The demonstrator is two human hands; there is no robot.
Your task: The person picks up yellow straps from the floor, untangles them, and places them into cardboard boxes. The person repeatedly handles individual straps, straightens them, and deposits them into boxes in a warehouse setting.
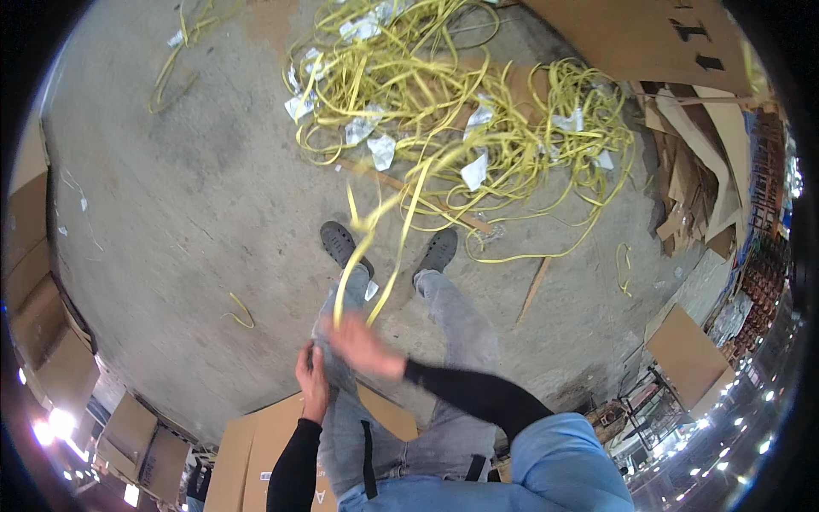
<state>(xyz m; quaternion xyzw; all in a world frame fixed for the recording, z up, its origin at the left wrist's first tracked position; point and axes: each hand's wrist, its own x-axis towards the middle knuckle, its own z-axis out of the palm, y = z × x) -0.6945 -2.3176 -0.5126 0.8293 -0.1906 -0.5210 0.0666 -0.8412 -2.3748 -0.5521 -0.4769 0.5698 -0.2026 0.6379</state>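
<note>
The concrete floor (188, 230) carries everything here, with a big cardboard panel (631, 38) at its far right corner and a stack of torn cardboard (685, 183) along its right edge. Against its near edge, beside the person's legs, is a cardboard box (271, 444). The heap of yellow strap (401, 83) lies loosely tangled toward the floor's far edge, spreading to the right, beyond the two shoes (437, 251).

From the heap's near side, a length of strap (342, 292) reaches up to the right hand (361, 345). That hand is blurred, so I cannot tell whether its fingers are clamped on the strap. The left hand (313, 381) is just beside it, thumb and forefinger near each other; I cannot tell if they meet or pinch anything.

The step in hand looks like handling one length apart from the tangle. The next move seems to call for a sure grip and slack eased free of neighbouring loops.

Smallest are the white scraps (473, 171) among the coils.
</note>
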